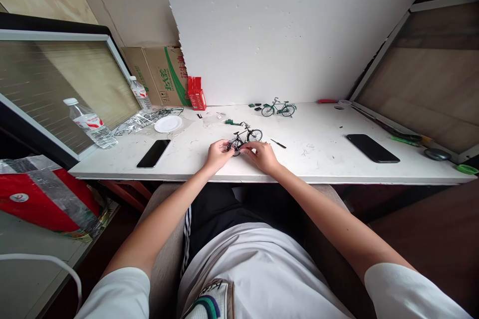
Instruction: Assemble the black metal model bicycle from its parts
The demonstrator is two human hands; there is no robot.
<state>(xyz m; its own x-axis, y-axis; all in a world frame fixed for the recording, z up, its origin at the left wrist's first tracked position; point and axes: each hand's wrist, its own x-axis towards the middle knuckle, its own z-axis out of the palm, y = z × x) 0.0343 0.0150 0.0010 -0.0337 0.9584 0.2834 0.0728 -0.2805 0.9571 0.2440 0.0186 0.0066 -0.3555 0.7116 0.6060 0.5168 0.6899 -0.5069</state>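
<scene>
A small black model bicycle point(245, 135) stands on the white table between my hands, its front wheel and handlebars pointing away to the right. My left hand point(220, 153) grips the bicycle at its rear wheel, fingers closed. From the other side, my right hand point(263, 155) pinches near the same wheel; whether a small part is between its fingertips is too small to tell. Just behind the bicycle lies a green piece point(232, 122). A thin black pen-like tool point(278, 143) lies to the right of my right hand.
Another model bicycle, green point(279, 108), stands farther back beside small dark parts point(255, 106). Phones lie at left point(153, 153) and right point(373, 148). Water bottles point(92, 123), a white plate point(168, 123), clear plastic scraps and a red box point(196, 93) occupy the left. A white board point(292, 35) leans behind.
</scene>
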